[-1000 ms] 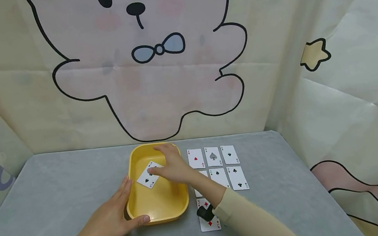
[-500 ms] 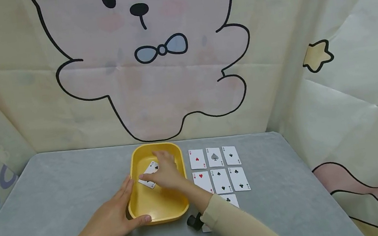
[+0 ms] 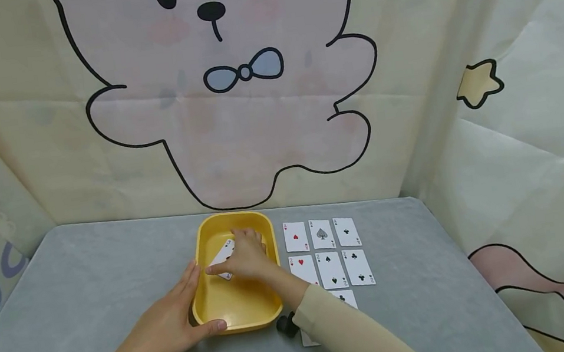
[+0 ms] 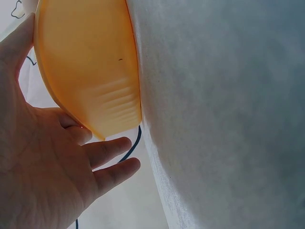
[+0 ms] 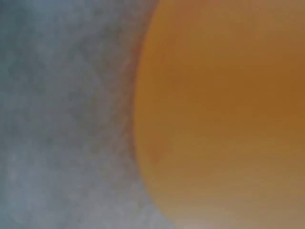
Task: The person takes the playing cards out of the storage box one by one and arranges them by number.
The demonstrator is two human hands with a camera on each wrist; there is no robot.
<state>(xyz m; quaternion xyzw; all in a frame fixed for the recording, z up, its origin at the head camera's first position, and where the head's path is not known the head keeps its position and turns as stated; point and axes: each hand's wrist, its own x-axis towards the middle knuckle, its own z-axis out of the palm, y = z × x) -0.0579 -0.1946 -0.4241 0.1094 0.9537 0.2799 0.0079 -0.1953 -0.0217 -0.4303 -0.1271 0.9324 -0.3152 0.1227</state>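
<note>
A yellow plastic tray (image 3: 238,312) stands on the grey table. One white playing card (image 3: 223,252) with black pips lies slanted inside it, partly hidden by my right hand (image 3: 245,258). That hand reaches over the tray's right rim, its thumb across the card and its index finger stretched toward the far end. Whether it pinches the card does not show. My left hand (image 3: 171,312) touches the tray's near-left corner, thumb along the near rim and fingers along the left side. In the left wrist view, the left fingers (image 4: 107,150) are spread, some off the rim.
Right of the tray, cards lie face up in rows: an ace of hearts (image 3: 296,237), ace of spades (image 3: 322,234) and ace of clubs (image 3: 347,232), then twos such as the two of clubs (image 3: 358,267). My right sleeve (image 3: 352,324) covers part of a third row.
My right hand has moved slightly left and lower over the tray, its thumb sliding further across the card. The card has stayed put in the tray. My left hand keeps its place.
</note>
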